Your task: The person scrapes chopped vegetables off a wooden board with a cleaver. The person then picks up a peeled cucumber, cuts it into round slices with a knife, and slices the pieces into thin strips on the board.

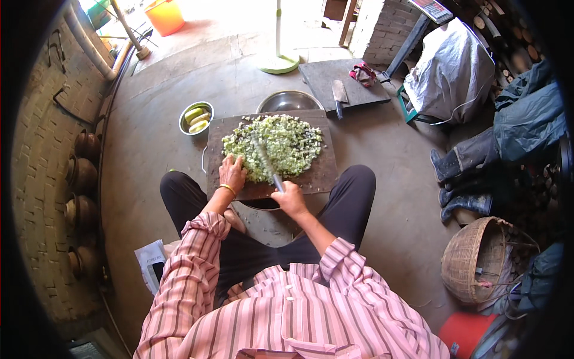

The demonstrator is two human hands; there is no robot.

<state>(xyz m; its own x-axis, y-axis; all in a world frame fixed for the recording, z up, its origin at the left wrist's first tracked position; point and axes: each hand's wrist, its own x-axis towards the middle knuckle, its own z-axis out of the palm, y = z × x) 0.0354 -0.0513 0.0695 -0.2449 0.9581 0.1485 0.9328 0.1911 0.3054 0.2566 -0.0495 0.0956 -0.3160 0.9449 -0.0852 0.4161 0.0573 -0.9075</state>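
Daylight from top — blown white | right dim | held knife (266, 160) blurred | edges bent

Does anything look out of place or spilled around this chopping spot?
One small oddity: the cleaver on the dark slab appears to have its handle jutting past the near edge, where it might get knocked. The chopped greens lie heaped on the chopping board.

A grey floor (140, 161) spreads across the frame. Left of centre it carries a small metal bowl (183, 124); at upper centre, a stand's round green base (278, 64); at upper left, an orange bucket (164, 18); at lower right, a wicker basket (457, 263). Mid-frame, a dark wooden board (320, 172) bears a spread of chopped greens (290, 140). Toward upper right, a dark slab (366, 96) holds a cleaver (339, 91) and a reddish cloth (363, 74).
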